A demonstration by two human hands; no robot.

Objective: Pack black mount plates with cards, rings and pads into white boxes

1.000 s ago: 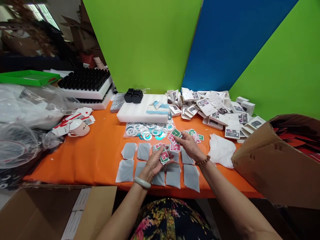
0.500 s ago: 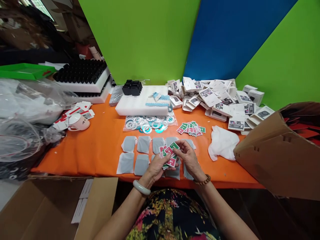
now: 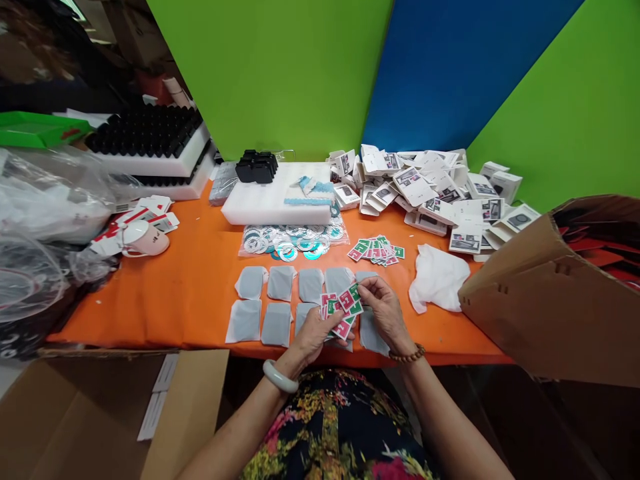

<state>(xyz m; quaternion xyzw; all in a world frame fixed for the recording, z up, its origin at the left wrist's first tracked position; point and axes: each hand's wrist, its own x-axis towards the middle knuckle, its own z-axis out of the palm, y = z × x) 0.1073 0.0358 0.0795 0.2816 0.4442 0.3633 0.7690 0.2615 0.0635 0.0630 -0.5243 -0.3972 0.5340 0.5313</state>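
Note:
My left hand [image 3: 314, 335] is closed around a fanned bunch of small red and green printed cards [image 3: 344, 328]. At the upper right of the fan, the thumb and fingers of my right hand [image 3: 384, 308] pinch the edge of a green card [image 3: 355, 293]. Beneath both hands, grey square pieces in thin whitish sleeves [image 3: 276, 325] lie in two rows on the orange tabletop, some of them partly hidden by my hands. Just beyond the rows is a loose pile of the same red and green cards [image 3: 376, 251].
Behind the rows, a bag of silvery rings [image 3: 295, 244] lies against a white foam block [image 3: 275, 207]. Small white boxes [image 3: 425, 187] are heaped at the back right. A white cloth [image 3: 440, 279] lies beside a cardboard carton [image 3: 540, 293]. A mug [image 3: 146, 240] stands left.
My right fingers have shifted slightly outward to the edge of the fan, where a red and a green card now stick out further. The whole view has tilted and shifted a little.

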